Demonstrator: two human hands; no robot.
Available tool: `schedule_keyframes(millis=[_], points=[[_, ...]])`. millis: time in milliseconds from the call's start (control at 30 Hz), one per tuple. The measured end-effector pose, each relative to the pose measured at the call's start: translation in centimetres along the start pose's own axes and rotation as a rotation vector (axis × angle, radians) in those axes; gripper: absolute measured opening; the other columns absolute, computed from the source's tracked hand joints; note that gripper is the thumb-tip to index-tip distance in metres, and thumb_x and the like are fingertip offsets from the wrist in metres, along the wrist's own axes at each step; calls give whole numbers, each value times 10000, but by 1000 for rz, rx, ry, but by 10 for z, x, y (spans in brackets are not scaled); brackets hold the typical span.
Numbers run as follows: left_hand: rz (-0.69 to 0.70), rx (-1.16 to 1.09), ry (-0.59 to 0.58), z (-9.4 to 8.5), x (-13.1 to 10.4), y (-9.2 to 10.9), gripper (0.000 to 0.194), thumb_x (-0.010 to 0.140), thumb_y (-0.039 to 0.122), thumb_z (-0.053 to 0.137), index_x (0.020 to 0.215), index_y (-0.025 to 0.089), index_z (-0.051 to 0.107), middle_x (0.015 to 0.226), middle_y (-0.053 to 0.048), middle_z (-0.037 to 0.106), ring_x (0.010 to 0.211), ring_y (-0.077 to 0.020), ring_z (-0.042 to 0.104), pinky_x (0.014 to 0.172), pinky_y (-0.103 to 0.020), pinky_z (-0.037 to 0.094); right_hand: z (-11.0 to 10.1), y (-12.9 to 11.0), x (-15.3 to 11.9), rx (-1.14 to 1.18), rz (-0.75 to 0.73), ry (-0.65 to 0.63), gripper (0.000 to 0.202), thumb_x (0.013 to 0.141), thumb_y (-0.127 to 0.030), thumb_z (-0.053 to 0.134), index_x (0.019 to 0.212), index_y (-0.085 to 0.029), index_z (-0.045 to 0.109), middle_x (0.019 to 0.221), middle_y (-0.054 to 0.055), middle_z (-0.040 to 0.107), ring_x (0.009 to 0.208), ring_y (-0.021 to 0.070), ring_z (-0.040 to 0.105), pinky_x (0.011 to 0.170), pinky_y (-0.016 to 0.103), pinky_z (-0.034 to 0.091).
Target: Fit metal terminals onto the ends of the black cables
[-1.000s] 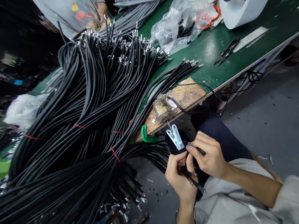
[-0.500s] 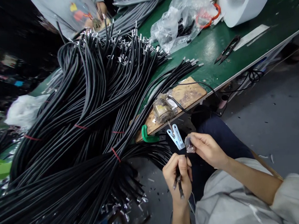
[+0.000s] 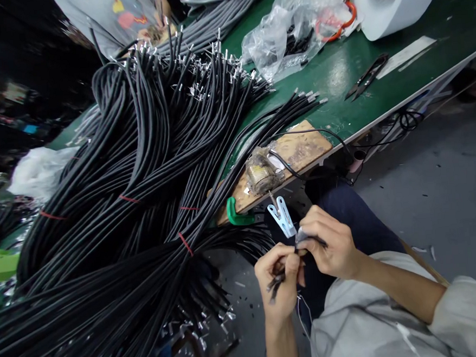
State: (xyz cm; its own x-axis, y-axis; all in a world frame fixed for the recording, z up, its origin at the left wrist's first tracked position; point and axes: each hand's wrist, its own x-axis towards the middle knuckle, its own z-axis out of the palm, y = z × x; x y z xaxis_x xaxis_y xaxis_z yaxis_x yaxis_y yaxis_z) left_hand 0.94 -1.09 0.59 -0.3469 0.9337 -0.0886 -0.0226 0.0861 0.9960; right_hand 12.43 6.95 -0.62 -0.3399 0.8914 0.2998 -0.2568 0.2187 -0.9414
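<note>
My left hand [image 3: 278, 279] is closed around short dark cable ends [image 3: 276, 285], which stick out below its fingers. Close beside it, my right hand [image 3: 330, 243] pinches a small greyish, shiny piece [image 3: 303, 236]; its exact kind is hard to make out. The fingertips of both hands nearly meet. Just above them a light blue clothes peg [image 3: 281, 217] hangs on the shaft of a small tape-wrapped motor [image 3: 261, 171]. That motor sits on a wooden board [image 3: 306, 141] at the table's edge.
Bundles of black cables [image 3: 138, 147] with stripped silvery ends cover the left of the green table [image 3: 337, 76]. A green clamp [image 3: 236, 214] grips the board. Snips [image 3: 366, 77], a clear plastic bag [image 3: 273, 40] and orange-handled scissors [image 3: 339, 24] lie behind. Another person [image 3: 108, 16] sits opposite.
My right hand has come left and closer to my left hand, bringing the greyish piece against the cable near its fingertips. My left hand has turned slightly and shifted a little to the left.
</note>
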Motion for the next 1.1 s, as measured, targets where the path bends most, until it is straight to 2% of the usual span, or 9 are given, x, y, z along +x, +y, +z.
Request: schedule_keyframes(millis=[133, 200, 233, 267, 367, 500, 700, 933, 1100], points=[[118, 5, -28, -9, 6, 0, 124, 805, 286, 703, 756, 172, 701, 654, 6, 585, 446, -62, 476, 383, -168, 327, -13, 1, 16, 490, 525, -485, 454, 778, -588, 661, 749, -151, 541, 647, -21, 455, 548, 89, 397, 501, 238, 334], [206, 63, -11, -9, 10, 1, 117, 772, 264, 734, 716, 170, 693, 633, 9, 556, 525, -84, 497, 463, -186, 374, -24, 2, 28, 547, 675, -675, 502, 733, -616, 685, 727, -139, 530, 592, -58, 411, 498, 56, 337, 466, 211, 277], [244, 87, 9, -7, 11, 1, 122, 759, 254, 744, 697, 167, 684, 627, 10, 547, 556, -93, 504, 496, -193, 388, -29, 2, 34, 488, 699, -708, 497, 725, -602, 699, 713, -134, 534, 572, -66, 410, 488, 51, 331, 461, 207, 266], [276, 97, 34, -5, 12, 0, 130, 749, 246, 751, 684, 166, 673, 623, 11, 541, 575, -99, 508, 519, -198, 396, -33, 2, 40, 404, 702, -699, 486, 722, -586, 710, 703, -130, 543, 558, -67, 424, 486, 51, 341, 460, 206, 266], [326, 41, 90, 0, 12, -1, 147, 736, 220, 760, 669, 167, 640, 626, 20, 524, 580, -96, 503, 539, -199, 398, -34, -2, 58, 262, 651, -509, 486, 720, -587, 709, 712, -116, 592, 570, -45, 504, 512, 59, 394, 483, 205, 289], [368, -147, 92, 1, 12, -3, 123, 751, 220, 752, 734, 182, 637, 668, 29, 501, 572, -85, 506, 526, -192, 402, -10, -3, 67, 519, 615, -405, 541, 710, -643, 687, 682, -106, 623, 587, -27, 528, 537, 61, 428, 521, 205, 326], [344, -171, 105, 6, 24, -6, 134, 738, 206, 764, 716, 176, 635, 668, 27, 504, 591, -89, 502, 546, -193, 413, 16, 7, 58, 860, 674, -230, 427, 679, -516, 794, 682, -109, 664, 621, 3, 590, 554, 78, 507, 520, 197, 366], [273, -105, 145, 14, 26, 2, 184, 738, 225, 759, 631, 162, 624, 629, 21, 525, 611, -96, 523, 590, -197, 442, 10, 21, 50, 983, 724, -325, 456, 764, -552, 710, 761, -96, 694, 631, 32, 614, 564, 97, 515, 563, 225, 399], [305, -100, 115, 9, 19, 1, 123, 725, 191, 771, 683, 174, 657, 626, 21, 543, 570, -92, 519, 532, -189, 417, -16, 39, 39, 889, 741, -266, 439, 794, -553, 678, 817, -115, 695, 667, 32, 611, 578, 88, 474, 535, 210, 350]])
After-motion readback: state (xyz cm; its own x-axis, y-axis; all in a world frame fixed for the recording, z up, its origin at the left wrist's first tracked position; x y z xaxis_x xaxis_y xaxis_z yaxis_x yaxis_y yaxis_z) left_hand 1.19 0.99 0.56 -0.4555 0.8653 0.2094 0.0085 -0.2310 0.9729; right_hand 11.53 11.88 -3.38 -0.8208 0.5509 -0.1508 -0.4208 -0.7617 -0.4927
